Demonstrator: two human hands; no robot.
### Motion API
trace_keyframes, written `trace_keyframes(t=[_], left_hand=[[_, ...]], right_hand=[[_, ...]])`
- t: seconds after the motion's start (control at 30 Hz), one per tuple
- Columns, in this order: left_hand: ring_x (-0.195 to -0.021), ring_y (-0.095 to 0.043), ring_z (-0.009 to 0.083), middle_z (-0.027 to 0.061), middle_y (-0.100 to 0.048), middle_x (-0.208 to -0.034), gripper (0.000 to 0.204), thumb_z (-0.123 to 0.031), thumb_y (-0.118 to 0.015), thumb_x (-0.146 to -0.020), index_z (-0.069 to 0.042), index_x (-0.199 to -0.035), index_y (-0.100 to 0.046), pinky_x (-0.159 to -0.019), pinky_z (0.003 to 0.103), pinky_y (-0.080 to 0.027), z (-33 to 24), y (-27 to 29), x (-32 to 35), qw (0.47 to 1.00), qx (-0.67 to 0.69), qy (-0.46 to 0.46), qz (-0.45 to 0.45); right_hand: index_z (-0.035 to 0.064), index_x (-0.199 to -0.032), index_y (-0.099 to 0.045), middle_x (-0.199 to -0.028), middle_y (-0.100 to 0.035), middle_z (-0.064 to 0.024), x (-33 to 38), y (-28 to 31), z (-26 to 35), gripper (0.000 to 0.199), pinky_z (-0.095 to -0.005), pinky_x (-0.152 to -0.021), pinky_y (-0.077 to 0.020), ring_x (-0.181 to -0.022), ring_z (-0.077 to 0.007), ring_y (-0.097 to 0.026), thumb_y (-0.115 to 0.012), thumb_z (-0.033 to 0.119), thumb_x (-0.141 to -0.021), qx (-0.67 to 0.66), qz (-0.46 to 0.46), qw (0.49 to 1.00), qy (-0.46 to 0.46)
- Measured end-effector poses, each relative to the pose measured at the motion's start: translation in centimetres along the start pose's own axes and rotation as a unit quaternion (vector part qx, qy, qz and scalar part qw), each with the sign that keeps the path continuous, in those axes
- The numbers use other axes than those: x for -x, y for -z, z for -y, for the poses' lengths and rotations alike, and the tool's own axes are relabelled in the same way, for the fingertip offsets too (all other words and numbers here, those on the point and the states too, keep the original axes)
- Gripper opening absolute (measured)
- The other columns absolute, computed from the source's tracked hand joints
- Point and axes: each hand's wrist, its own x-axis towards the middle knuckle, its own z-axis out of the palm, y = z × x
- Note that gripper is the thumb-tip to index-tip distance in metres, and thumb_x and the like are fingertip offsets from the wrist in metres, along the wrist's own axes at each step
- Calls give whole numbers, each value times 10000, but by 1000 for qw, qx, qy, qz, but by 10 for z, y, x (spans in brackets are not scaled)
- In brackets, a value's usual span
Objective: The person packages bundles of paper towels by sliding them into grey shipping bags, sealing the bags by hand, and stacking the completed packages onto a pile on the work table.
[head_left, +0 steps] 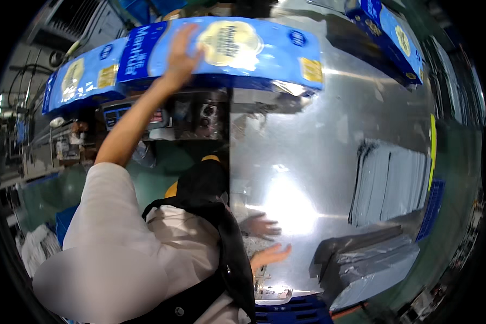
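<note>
My left hand (182, 56) lies with its fingers extended on a long blue plastic-wrapped pack (291, 51) with a cream scalloped emblem. My left arm reaches far forward to it. Against that pack's left end sits a similar blue pack (89, 73). My right hand (270, 256) is open and slightly blurred, its fingers stretched out over the near part of the shiny metal table (318, 140). It holds nothing, and its reflection shows on the metal just beyond.
Another blue pack (386, 40) stands at the far right. Stacked grey plastic bags (391, 181) lie on the table's right side, with a grey wrapped bundle (372, 270) nearer. A device with a display (159, 116) sits below the long pack. A blue plastic crate (294, 312) is at the near edge.
</note>
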Motion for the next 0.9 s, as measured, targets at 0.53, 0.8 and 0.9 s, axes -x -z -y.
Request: trace_keyframes(t=[0.53,0.8,0.9], left_hand=[[-828,-566,153,99,-632,-859,467,-370,-443,-875,59,-893,-627,-808,237,-394,194,-5,-14,818,413,376,140],[-752,-599,166,96,-628,-807,267,-226,-551,-827,22,-896,-620,-747,258,-444,101,-48,23,740,495,381,248],[-985,-537,247,177,-585,-999,451,-344,-495,-825,35,-1065,-541,-848,319,-395,83,-92,66,776,384,365,341]], right_hand=[[-2,-1092,-522,-1039,-579,-106,-22,-174,268,411,-287,-873,-344,-999,-190,-503,-392,337,-900,-322,317,890,-65],[-3,-1031,-530,-961,-591,-131,11,-236,228,518,-332,-755,-441,-837,-214,-563,-233,410,-935,-213,123,968,-44],[32,-1293,-318,-1223,-466,-116,30,-192,303,664,-326,-889,-416,-1058,-216,-499,-197,548,-892,-578,347,676,-298]])
